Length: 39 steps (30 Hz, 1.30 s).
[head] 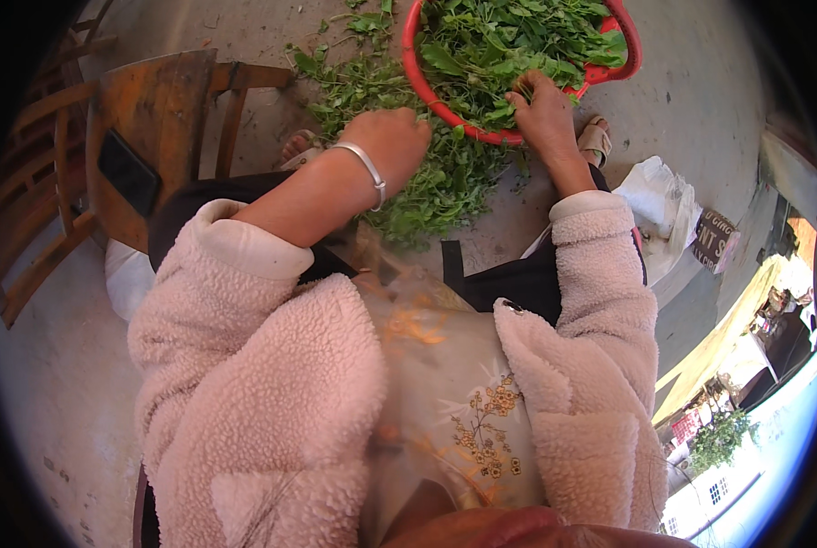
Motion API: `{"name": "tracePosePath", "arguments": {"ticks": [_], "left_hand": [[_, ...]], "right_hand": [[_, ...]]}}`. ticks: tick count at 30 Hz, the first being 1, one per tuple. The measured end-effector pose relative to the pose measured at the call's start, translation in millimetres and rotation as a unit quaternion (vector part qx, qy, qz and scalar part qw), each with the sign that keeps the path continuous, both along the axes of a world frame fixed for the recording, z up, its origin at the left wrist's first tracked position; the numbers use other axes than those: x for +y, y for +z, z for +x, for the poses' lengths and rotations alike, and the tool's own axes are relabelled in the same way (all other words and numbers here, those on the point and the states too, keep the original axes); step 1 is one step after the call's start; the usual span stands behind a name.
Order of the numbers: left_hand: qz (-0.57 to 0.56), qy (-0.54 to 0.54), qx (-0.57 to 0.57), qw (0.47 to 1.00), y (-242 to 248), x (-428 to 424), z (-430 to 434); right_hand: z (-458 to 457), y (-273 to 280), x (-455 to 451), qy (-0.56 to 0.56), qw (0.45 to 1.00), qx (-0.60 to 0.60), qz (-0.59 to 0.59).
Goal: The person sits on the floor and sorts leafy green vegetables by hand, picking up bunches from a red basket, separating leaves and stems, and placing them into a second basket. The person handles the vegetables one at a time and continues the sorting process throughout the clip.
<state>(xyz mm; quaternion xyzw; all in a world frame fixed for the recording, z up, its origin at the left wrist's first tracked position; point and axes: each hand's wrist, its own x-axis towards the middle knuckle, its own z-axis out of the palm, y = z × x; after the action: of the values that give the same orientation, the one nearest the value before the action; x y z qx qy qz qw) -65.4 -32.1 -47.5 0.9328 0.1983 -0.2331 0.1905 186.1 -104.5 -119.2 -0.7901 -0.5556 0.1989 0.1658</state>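
My left hand [391, 147], with a silver bangle on the wrist, is over a loose pile of leafy greens [442, 195] on the floor. Its fingers curl down out of sight, so whether it holds anything is hidden. At the near right rim of a red plastic basket [427, 88], my right hand [546, 113] pinches a few leafy stems [523, 88] between thumb and fingers. Cut greens [504, 41] fill the basket up to its rim.
To the left, a wooden chair [151, 96] bears a black mobile phone [129, 171]. White plastic bags [658, 198] and a dark printed piece [715, 241] bearing writing lie at right. My sandalled feet [594, 140] flank the pile. Scattered leaves [367, 24] lie on the concrete floor.
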Motion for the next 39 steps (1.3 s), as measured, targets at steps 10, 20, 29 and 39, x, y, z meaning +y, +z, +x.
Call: {"name": "tracePosePath", "arguments": {"ticks": [10, 20, 29, 39], "left_hand": [[0.016, -0.012, -0.003, 1.0, -5.3, -5.2, 15.4], [0.011, -0.01, -0.002, 1.0, -10.0, -6.4, 8.8], [0.004, 0.38, 0.013, 0.925, -142.7, 74.7, -11.9], [0.03, 0.463, -0.114, 0.879, -263.7, 98.0, 16.7]], "right_hand": [[23.8, 1.5, -22.5, 0.056, 0.996, -0.065, 0.003], [36.2, 8.8, 7.5, -0.087, 0.996, 0.0, 0.008], [-8.4, 42.3, 31.9, -0.04, 0.997, 0.048, 0.035], [-37.1, 45.1, -4.0, 0.069, 0.99, 0.119, 0.036]]}}
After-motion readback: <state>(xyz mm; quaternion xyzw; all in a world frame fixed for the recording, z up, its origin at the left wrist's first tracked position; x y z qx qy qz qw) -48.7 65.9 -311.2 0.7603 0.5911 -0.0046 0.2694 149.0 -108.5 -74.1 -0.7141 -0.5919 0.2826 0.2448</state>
